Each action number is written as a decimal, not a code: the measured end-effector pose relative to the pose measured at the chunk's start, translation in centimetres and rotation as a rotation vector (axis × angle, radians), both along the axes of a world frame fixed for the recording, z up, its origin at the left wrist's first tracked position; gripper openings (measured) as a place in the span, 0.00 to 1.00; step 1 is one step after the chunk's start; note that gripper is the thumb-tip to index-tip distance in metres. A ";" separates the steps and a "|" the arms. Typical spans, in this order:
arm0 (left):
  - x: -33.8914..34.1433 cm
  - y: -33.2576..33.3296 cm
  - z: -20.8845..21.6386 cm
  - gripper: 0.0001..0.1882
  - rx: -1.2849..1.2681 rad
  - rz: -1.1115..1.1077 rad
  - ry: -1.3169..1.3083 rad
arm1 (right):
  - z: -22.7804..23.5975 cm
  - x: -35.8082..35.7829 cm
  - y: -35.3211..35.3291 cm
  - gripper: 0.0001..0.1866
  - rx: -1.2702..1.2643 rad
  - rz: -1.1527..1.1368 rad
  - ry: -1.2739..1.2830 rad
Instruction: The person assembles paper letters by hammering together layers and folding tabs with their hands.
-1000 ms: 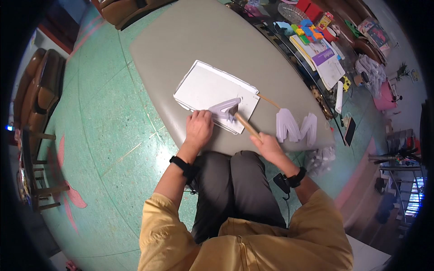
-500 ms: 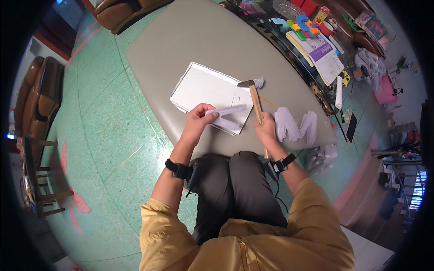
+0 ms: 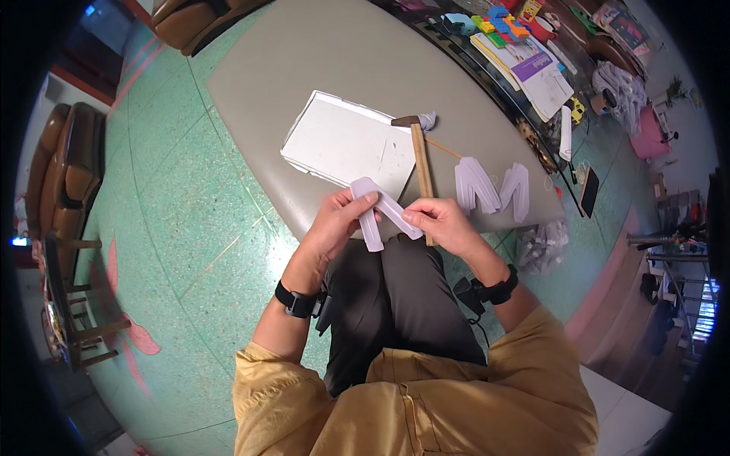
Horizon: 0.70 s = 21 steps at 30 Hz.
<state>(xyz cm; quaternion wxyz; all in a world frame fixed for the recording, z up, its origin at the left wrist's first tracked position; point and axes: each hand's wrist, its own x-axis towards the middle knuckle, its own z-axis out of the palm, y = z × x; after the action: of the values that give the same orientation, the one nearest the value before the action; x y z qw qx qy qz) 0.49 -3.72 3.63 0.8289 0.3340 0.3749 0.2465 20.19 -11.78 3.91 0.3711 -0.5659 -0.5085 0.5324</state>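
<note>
My left hand (image 3: pixel 342 219) pinches the upper part of a pale lilac, V-shaped folded strip (image 3: pixel 367 191) above my lap. The tip of its right leg sits between the thumb and fingers of my right hand (image 3: pixel 436 220), while the left leg hangs free. Just beyond my right hand a wooden-handled hammer (image 3: pixel 422 163) lies on the bench, its head against the far right of a shallow white tray (image 3: pixel 342 140). More strips of the same bent shape rest to the right, a stacked bundle (image 3: pixel 475 185) and a smaller one (image 3: pixel 517 190).
All this sits on a grey-beige padded bench (image 3: pixel 304 53). A thin stick (image 3: pixel 442 147) points from the hammer toward the bundles. Beyond the bench's right edge a dark table holds papers (image 3: pixel 536 72) and colourful toy blocks (image 3: pixel 499 26). A clear plastic bag (image 3: pixel 544 247) is at lower right.
My right hand has let go of the hammer, which now lies on the bench, and has taken the strip's right leg. My left hand has turned the strip so its legs point toward me.
</note>
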 end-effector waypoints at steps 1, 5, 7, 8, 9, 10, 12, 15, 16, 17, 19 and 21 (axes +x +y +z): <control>-0.1 -0.4 0.3 0.10 0.000 -0.002 0.003 | 0.1 0.0 -0.2 0.09 -0.003 -0.029 -0.006; 0.1 -2.1 0.4 0.08 0.059 -0.100 -0.019 | 0.2 -0.2 -0.8 0.08 -0.058 -0.058 0.181; 0.1 -2.4 0.4 0.08 0.100 -0.088 0.007 | 0.2 -0.3 -1.0 0.08 -0.133 -0.043 0.239; 0.2 -2.6 0.3 0.08 0.097 -0.090 0.010 | 0.1 -0.4 -1.1 0.08 -0.136 -0.045 0.243; 0.5 -2.7 0.3 0.08 0.133 -0.069 0.009 | 0.0 -0.6 -1.2 0.08 -0.112 -0.063 0.244; 0.7 -2.9 0.2 0.07 0.169 -0.049 0.009 | -0.1 -0.8 -1.3 0.08 -0.088 -0.081 0.244; 1.0 -3.3 -0.1 0.07 0.215 -0.023 0.095 | -0.1 -1.4 -1.7 0.08 -0.041 -0.105 0.198; 1.6 -3.7 0.1 0.07 0.236 0.022 0.170 | -0.5 -1.6 -1.8 0.08 0.027 -0.152 0.103; 1.7 -3.8 0.3 0.07 0.209 0.040 0.162 | -0.9 -1.3 -1.8 0.08 0.018 -0.145 0.080; 1.7 -3.9 0.3 0.07 0.208 0.036 0.162 | -1.1 -1.1 -1.8 0.08 0.009 -0.139 0.057; 1.4 -3.8 0.3 0.07 0.147 -0.008 0.111 | -0.9 -0.9 -1.8 0.08 -0.041 -0.124 0.084; 1.5 -3.9 0.2 0.08 0.183 -0.024 0.133 | -1.0 -1.0 -2.0 0.08 -0.091 -0.111 0.112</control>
<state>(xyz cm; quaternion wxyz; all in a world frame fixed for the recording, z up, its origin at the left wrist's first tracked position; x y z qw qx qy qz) 1.96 -7.58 3.80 0.7713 0.4282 0.4008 0.2472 19.21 -13.73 2.95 0.4017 -0.5788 -0.4301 0.5645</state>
